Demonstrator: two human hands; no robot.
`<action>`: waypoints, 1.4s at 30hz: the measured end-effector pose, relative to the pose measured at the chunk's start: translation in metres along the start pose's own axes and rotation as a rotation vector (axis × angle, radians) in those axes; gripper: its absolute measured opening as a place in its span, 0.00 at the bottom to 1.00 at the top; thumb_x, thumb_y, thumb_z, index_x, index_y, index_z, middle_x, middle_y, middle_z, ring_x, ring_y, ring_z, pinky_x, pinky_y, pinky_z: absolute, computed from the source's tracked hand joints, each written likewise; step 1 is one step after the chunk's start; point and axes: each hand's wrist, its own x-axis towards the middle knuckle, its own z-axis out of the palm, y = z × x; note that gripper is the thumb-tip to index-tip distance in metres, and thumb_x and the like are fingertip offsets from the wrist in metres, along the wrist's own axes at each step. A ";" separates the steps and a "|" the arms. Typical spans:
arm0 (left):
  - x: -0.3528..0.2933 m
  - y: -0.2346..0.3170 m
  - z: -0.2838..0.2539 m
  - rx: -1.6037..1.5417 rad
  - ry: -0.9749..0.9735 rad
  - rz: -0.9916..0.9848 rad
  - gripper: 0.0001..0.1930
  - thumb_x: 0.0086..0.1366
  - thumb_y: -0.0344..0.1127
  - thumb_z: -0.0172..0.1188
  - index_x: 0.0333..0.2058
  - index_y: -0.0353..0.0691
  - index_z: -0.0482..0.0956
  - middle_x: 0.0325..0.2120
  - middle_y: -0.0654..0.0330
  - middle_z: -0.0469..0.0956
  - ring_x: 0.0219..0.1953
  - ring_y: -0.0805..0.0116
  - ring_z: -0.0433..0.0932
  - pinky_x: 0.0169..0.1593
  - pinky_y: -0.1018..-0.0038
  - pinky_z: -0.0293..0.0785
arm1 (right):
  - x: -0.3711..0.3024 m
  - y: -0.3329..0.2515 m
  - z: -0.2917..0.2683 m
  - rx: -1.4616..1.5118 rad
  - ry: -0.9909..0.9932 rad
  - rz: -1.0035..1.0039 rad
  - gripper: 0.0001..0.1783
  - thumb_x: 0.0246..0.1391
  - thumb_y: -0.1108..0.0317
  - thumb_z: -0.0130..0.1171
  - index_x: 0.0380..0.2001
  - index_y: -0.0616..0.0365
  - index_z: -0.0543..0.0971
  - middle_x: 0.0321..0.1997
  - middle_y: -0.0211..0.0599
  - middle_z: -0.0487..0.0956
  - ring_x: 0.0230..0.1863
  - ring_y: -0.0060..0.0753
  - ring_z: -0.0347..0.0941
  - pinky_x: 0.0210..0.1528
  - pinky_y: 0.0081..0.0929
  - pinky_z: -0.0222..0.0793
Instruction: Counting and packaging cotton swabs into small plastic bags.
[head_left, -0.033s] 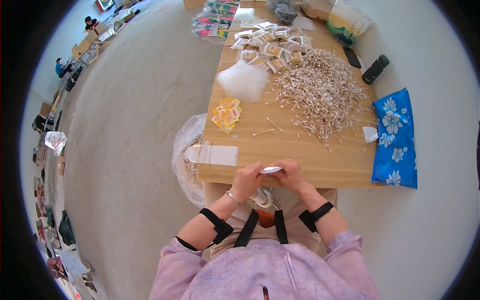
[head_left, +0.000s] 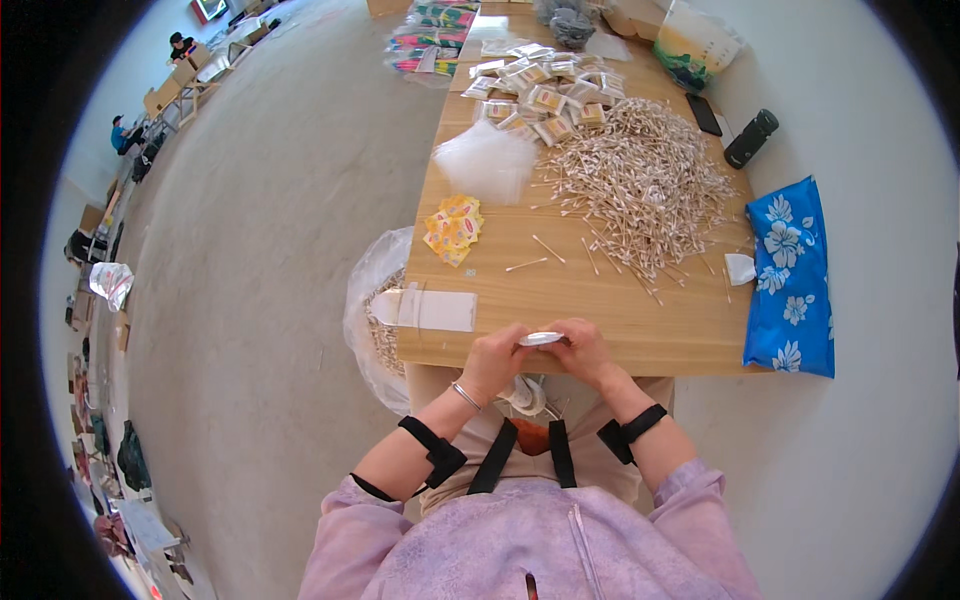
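Just over the table's near edge, my left hand and my right hand are closed on opposite ends of a small, shiny plastic packet. It looks whitish, and its contents cannot be made out. Beyond my hands, a large heap of cotton swabs covers the right of the table, with a few loose ones in front. Yellow-orange printed cards lie to the left, below a stack of clear plastic bags. Filled swab packets are piled farther back.
A white card strip overhangs the wooden table's left edge, above a plastic sack of swabs. Along the right lie a blue floral pouch, a black bottle and a phone. Two people sit far left.
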 end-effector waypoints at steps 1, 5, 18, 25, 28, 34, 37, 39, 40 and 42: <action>0.001 -0.001 -0.002 -0.061 -0.011 -0.042 0.12 0.55 0.29 0.63 0.40 0.40 0.76 0.29 0.51 0.79 0.32 0.52 0.79 0.35 0.66 0.74 | -0.001 0.001 0.000 -0.001 0.000 0.000 0.10 0.47 0.68 0.65 0.36 0.54 0.81 0.31 0.43 0.81 0.35 0.41 0.78 0.37 0.32 0.72; 0.004 0.004 -0.004 -0.269 0.098 -0.030 0.14 0.54 0.29 0.64 0.40 0.39 0.78 0.32 0.52 0.79 0.35 0.56 0.80 0.38 0.67 0.75 | -0.001 -0.015 -0.001 0.247 0.074 0.083 0.12 0.48 0.69 0.65 0.38 0.56 0.81 0.33 0.44 0.81 0.38 0.37 0.79 0.40 0.29 0.72; 0.012 0.012 -0.015 0.217 0.246 0.418 0.09 0.47 0.26 0.63 0.29 0.46 0.80 0.28 0.66 0.77 0.30 0.64 0.74 0.37 0.70 0.71 | -0.002 -0.025 -0.021 -0.477 0.285 -0.516 0.11 0.39 0.73 0.59 0.31 0.56 0.79 0.39 0.35 0.80 0.40 0.34 0.78 0.40 0.30 0.74; 0.010 0.014 -0.012 0.147 0.241 0.325 0.08 0.48 0.26 0.63 0.30 0.44 0.79 0.28 0.64 0.77 0.32 0.63 0.76 0.37 0.69 0.71 | -0.003 -0.027 -0.021 -0.529 0.303 -0.539 0.12 0.39 0.73 0.60 0.32 0.56 0.79 0.42 0.34 0.78 0.43 0.34 0.76 0.41 0.30 0.74; 0.010 0.008 -0.011 -0.062 0.227 0.161 0.08 0.50 0.26 0.66 0.30 0.40 0.80 0.28 0.59 0.77 0.32 0.62 0.77 0.37 0.70 0.73 | -0.002 -0.035 -0.024 -0.279 0.229 -0.346 0.09 0.42 0.72 0.62 0.32 0.55 0.79 0.41 0.35 0.78 0.42 0.38 0.75 0.40 0.29 0.73; 0.005 0.004 -0.010 -0.345 0.084 -0.092 0.06 0.55 0.27 0.66 0.32 0.35 0.80 0.29 0.59 0.79 0.32 0.71 0.77 0.37 0.78 0.74 | 0.002 -0.041 -0.015 0.004 0.171 -0.110 0.05 0.45 0.70 0.65 0.28 0.55 0.80 0.37 0.38 0.76 0.43 0.41 0.72 0.44 0.33 0.70; 0.005 0.000 -0.009 -0.404 0.070 -0.123 0.05 0.56 0.27 0.65 0.32 0.34 0.79 0.29 0.59 0.80 0.32 0.74 0.77 0.37 0.79 0.74 | 0.004 -0.038 -0.010 0.057 0.188 -0.134 0.06 0.43 0.72 0.67 0.27 0.56 0.80 0.31 0.36 0.75 0.37 0.36 0.70 0.39 0.30 0.67; 0.004 0.000 -0.009 -0.421 0.072 -0.126 0.05 0.56 0.26 0.64 0.32 0.34 0.79 0.30 0.59 0.80 0.32 0.74 0.77 0.37 0.79 0.74 | 0.004 -0.034 -0.009 0.067 0.165 -0.090 0.05 0.43 0.69 0.67 0.24 0.56 0.80 0.28 0.36 0.73 0.36 0.40 0.69 0.37 0.32 0.66; 0.004 0.001 -0.007 -0.419 0.109 -0.094 0.04 0.56 0.27 0.65 0.30 0.34 0.79 0.29 0.58 0.79 0.31 0.71 0.77 0.36 0.77 0.74 | 0.005 -0.033 -0.008 0.067 0.166 -0.091 0.05 0.43 0.69 0.67 0.24 0.56 0.80 0.28 0.36 0.73 0.36 0.40 0.69 0.37 0.32 0.66; 0.004 0.002 -0.005 -0.417 0.146 -0.061 0.04 0.55 0.27 0.65 0.29 0.35 0.79 0.28 0.58 0.79 0.30 0.68 0.78 0.35 0.76 0.74 | 0.006 -0.034 -0.007 0.084 0.193 -0.094 0.06 0.41 0.70 0.68 0.23 0.56 0.80 0.25 0.35 0.72 0.33 0.39 0.68 0.35 0.31 0.65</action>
